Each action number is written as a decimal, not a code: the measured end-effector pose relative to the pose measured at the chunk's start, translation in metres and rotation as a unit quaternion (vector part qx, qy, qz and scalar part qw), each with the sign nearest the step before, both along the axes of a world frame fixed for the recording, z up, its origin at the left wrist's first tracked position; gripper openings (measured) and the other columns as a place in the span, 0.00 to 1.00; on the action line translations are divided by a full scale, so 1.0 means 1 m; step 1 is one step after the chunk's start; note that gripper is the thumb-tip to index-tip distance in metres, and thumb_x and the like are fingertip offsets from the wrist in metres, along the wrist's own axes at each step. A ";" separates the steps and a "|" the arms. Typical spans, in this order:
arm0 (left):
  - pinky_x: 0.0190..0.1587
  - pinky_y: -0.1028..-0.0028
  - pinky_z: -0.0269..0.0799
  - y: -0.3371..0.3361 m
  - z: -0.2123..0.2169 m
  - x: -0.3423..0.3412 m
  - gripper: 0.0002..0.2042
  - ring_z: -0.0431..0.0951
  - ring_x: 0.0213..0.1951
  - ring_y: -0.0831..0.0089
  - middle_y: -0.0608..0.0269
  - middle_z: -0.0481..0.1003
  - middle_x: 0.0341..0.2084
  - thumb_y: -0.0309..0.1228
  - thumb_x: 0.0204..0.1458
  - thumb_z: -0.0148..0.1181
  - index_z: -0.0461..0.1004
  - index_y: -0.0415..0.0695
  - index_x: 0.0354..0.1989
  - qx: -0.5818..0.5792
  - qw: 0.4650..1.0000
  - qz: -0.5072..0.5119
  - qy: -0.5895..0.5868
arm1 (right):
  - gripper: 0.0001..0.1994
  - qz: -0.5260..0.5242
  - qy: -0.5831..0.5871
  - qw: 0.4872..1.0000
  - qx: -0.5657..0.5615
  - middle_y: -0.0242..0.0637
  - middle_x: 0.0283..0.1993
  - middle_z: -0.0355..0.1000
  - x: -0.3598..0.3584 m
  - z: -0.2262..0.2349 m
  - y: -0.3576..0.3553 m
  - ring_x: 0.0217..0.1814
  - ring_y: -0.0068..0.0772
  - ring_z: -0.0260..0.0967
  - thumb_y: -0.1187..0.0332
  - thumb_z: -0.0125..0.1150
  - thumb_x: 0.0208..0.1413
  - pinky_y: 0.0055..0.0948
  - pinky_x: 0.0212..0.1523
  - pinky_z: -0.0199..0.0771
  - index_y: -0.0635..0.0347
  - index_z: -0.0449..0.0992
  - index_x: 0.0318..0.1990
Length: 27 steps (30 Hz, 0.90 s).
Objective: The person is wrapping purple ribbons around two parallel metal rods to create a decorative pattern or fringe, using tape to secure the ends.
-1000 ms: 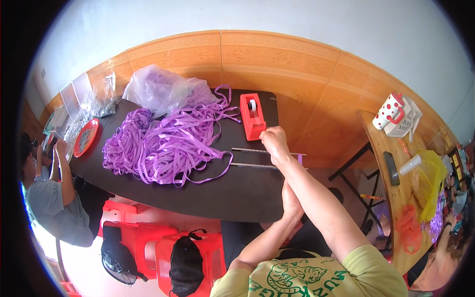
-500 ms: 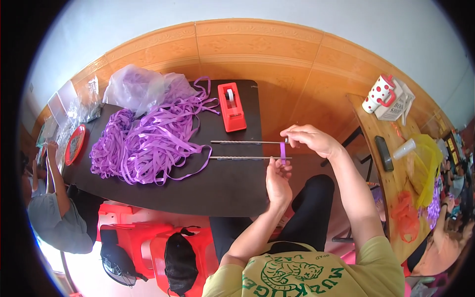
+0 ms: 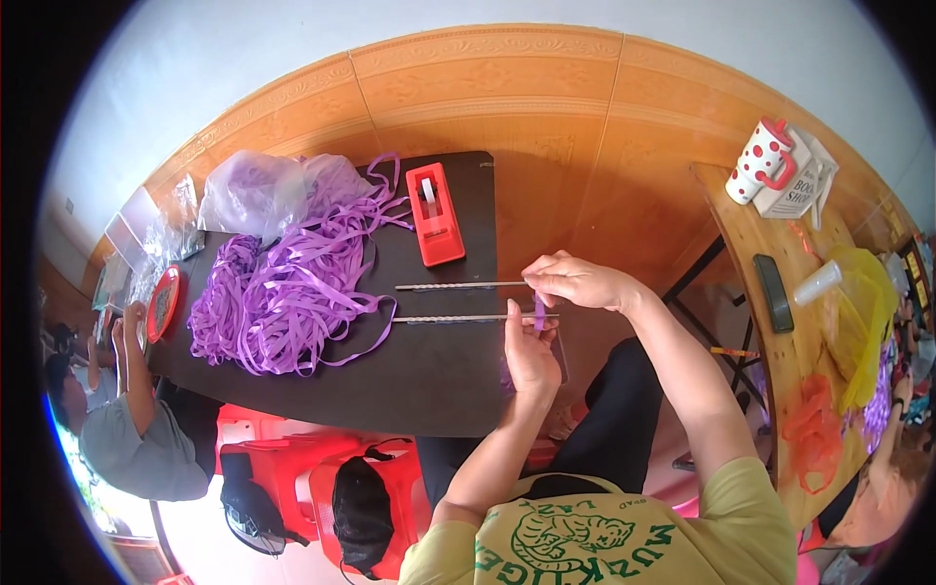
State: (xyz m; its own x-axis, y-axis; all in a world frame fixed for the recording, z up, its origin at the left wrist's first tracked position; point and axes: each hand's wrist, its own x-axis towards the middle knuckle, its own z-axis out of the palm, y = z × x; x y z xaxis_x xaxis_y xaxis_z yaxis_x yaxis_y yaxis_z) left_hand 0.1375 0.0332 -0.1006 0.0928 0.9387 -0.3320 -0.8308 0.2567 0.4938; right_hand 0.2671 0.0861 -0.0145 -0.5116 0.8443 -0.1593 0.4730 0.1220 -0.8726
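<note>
Two thin metal rods (image 3: 458,286) lie side by side across a dark table (image 3: 419,380), their right ends past the table's edge. A short purple ribbon strip (image 3: 539,310) is wrapped at those ends. My right hand (image 3: 580,283) pinches the ribbon from above at the upper rod. Just below, my left hand (image 3: 529,356) holds the ribbon's lower part against the lower rod. A big heap of purple ribbon (image 3: 283,283) lies on the table's left half.
A red tape dispenser (image 3: 434,214) stands behind the rods. A clear plastic bag (image 3: 249,190) lies behind the heap. Another person (image 3: 127,429) sits at the table's left end by a red tray (image 3: 162,302). Red stools (image 3: 292,468) stand below. A wooden side table (image 3: 780,292) with a spotted mug (image 3: 762,161) is at right.
My view has shifted so the table sits further left. Both hands moved from the middle of the rods to their right ends, where they now hold the ribbon strip.
</note>
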 end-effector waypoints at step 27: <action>0.27 0.80 0.66 0.011 0.004 0.016 0.10 0.65 0.20 0.83 0.72 0.70 0.18 0.28 0.49 0.62 0.69 0.48 0.19 0.030 0.994 0.091 0.060 | 0.31 -0.166 -0.176 0.952 0.187 0.37 0.20 0.71 -0.009 -0.025 -0.002 0.43 0.43 0.63 0.41 0.44 0.58 0.50 0.44 0.55 0.58 0.79 0.21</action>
State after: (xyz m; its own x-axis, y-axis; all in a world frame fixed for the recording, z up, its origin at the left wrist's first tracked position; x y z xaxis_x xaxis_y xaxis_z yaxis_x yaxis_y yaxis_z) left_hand 0.1530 0.0446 -0.0962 -0.1168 0.9550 -0.2726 -0.7948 0.0747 0.6022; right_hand 0.2582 0.0842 -0.0398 -0.1777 0.9814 0.0723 0.7952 0.1865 -0.5770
